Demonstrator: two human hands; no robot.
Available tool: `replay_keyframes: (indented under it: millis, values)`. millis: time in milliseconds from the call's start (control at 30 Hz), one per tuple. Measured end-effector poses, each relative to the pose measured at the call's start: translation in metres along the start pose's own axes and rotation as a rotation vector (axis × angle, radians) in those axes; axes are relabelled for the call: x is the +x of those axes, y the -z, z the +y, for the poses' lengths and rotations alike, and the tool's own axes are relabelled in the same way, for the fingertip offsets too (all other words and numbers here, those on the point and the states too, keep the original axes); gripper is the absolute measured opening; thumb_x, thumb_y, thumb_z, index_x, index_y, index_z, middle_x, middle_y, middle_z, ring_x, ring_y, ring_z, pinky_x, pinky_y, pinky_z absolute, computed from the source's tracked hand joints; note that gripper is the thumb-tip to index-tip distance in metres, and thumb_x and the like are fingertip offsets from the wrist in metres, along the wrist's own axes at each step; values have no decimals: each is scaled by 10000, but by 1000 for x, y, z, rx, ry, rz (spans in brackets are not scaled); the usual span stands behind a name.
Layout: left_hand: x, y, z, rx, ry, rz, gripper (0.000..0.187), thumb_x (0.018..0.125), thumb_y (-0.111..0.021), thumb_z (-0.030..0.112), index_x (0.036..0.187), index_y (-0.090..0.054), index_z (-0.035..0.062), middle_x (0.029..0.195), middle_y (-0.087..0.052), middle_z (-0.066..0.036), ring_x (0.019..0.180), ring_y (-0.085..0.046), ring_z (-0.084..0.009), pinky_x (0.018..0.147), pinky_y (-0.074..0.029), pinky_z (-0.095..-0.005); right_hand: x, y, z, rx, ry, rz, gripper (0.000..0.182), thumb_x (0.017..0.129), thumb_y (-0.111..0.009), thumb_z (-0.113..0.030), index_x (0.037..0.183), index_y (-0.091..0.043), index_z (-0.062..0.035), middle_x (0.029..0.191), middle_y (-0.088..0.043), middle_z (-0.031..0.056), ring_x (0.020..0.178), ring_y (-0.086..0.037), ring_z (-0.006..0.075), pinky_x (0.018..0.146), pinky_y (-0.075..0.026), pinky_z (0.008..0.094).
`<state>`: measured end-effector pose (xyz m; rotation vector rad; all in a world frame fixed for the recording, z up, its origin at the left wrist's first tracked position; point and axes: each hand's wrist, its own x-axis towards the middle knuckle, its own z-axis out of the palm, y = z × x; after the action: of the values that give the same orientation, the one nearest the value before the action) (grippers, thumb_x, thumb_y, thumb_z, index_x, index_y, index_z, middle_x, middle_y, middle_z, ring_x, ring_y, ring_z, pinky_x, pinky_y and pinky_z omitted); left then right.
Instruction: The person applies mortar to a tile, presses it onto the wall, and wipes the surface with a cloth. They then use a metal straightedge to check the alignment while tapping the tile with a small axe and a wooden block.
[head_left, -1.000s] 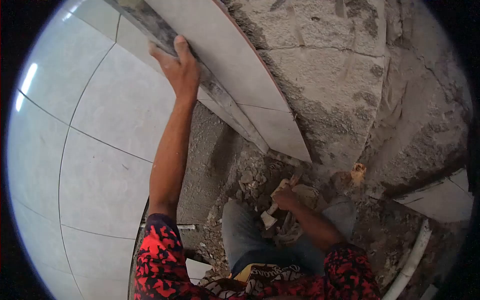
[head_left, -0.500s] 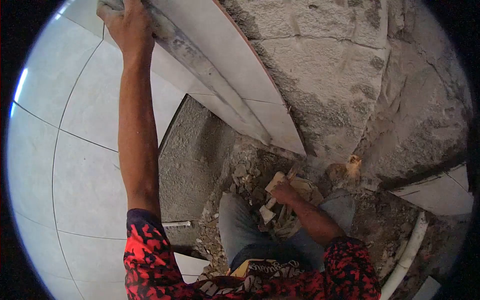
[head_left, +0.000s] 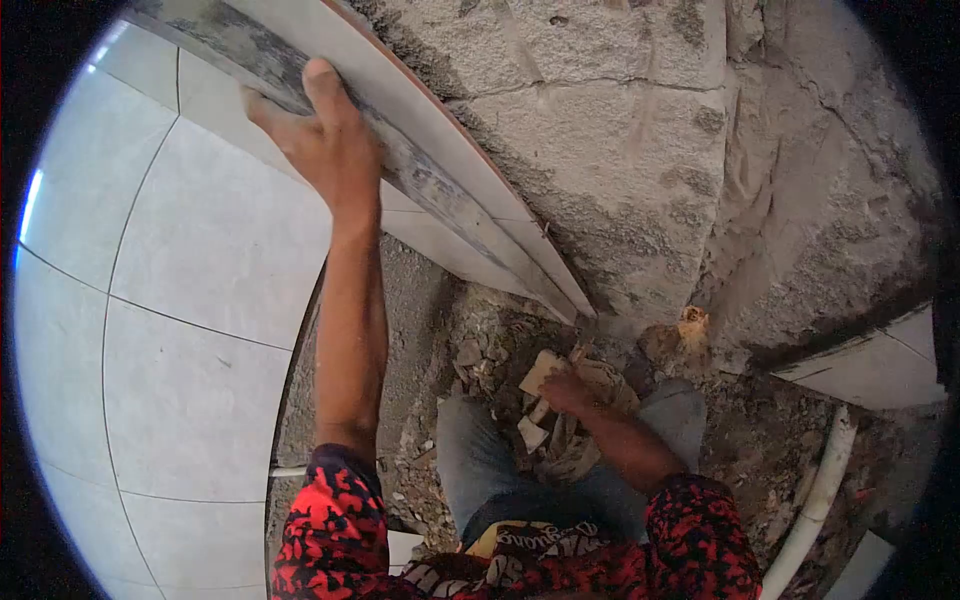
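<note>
A long grey metal straightedge (head_left: 425,178) lies slantwise along the pale wall tiles (head_left: 470,170), its lower end near the tiles' bottom corner. My left hand (head_left: 335,140) grips it toward its upper part, with thumb and one finger reaching across the bar. Lower down, between my knees, my right hand (head_left: 568,388) is closed at a small pale tan flat block (head_left: 541,371). Beside that hand lie a crumpled brownish bag (head_left: 605,385) and a broken light piece (head_left: 532,432), among rubble.
Large light floor tiles (head_left: 200,390) spread out on the left, edged by rough grey mortar (head_left: 410,270). A rough plastered wall (head_left: 610,150) rises at upper right. A pale pipe (head_left: 820,500) runs along the lower right, below a tiled corner (head_left: 870,370).
My left hand has moved right and down along the straightedge. The bar has shifted right, its lower end nearer the tile corner. My right hand has barely moved.
</note>
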<state>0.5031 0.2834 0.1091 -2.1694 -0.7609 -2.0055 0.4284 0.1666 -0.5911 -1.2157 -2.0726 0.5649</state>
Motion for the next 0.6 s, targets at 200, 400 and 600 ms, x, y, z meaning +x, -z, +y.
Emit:
replay_keyframes:
  millis: [200,400,600]
  values:
    - [-24,-9,-11,77,-20,60,743,868,-547,394,1312,-206,-95,1264,-363,-241,1144,-395,-296,977,-295,-350,20,201,-106,-311,-164,-558,125,830,-544,-139,908,-628,-88,860,-576,138,972,-523,331,952,-325,603]
    - [-32,-12,-5,123,-98,59,762,871,-540,405,1304,-194,-117,1270,-345,-259,1152,-381,-315,990,-278,-362,13,182,-90,-271,-93,-581,128,827,-572,-141,944,-616,-115,914,-571,82,945,-520,338,935,-344,595]
    - [-35,-13,-4,98,-23,40,837,873,-503,470,1309,-151,-151,1293,-273,-321,1232,-287,-391,1037,-210,-420,-29,51,-16,30,-134,-321,331,858,-575,-279,1169,-519,-182,1186,-488,57,1160,-400,327,1054,-258,564]
